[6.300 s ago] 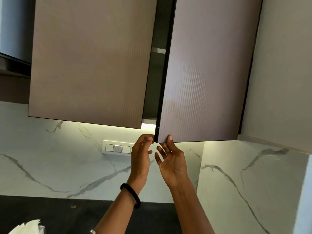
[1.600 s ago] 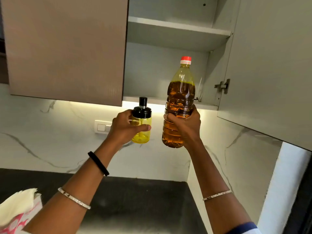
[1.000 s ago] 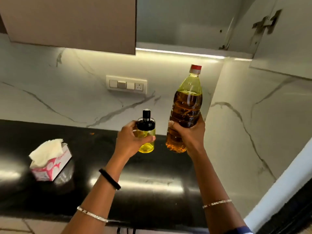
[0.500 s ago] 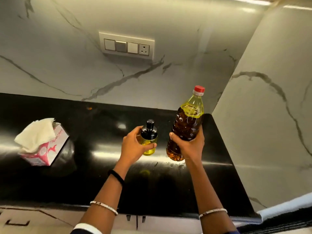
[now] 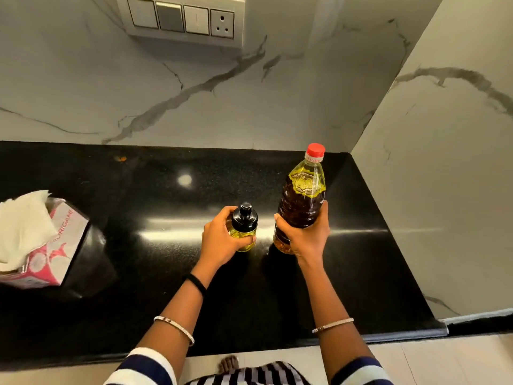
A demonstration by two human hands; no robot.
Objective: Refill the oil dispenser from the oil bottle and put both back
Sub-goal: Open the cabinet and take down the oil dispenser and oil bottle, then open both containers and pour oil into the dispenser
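Black polished surface (image 5: 138, 287) runs wall to wall, closed in by the marble backsplash (image 5: 249, 93) behind and a marble side wall (image 5: 444, 176) to my right. Tissue box (image 5: 58, 245), pink and white, sits at the far left of the surface with a white tissue (image 5: 25, 226) pulled up out of its top. Switch panel (image 5: 183, 19) is mounted on the backsplash, top centre, with three switches and one socket. Oil bottle (image 5: 302, 201): clear plastic, upright, filled with amber oil to the shoulder, over the right half of the surface and near the corner. My right hand (image 5: 308, 237) is wrapped round its lower body, fingers curled on the left side, thumb on the right. My left hand (image 5: 219, 243) is curled round the oil dispenser (image 5: 244, 229), thumb across the front of the glass and fingers behind. The dispenser is upright, just left of the bottle and apart from it, with a yellow-tinted body and a black pump top (image 5: 244, 216). I cannot tell whether either base touches the surface or sits just above it. Bottle's red cap (image 5: 315, 150) is on. Black band (image 5: 195, 283) on my left wrist; a thin bangle (image 5: 175, 327) on the left forearm and another bangle (image 5: 333, 324) on the right.
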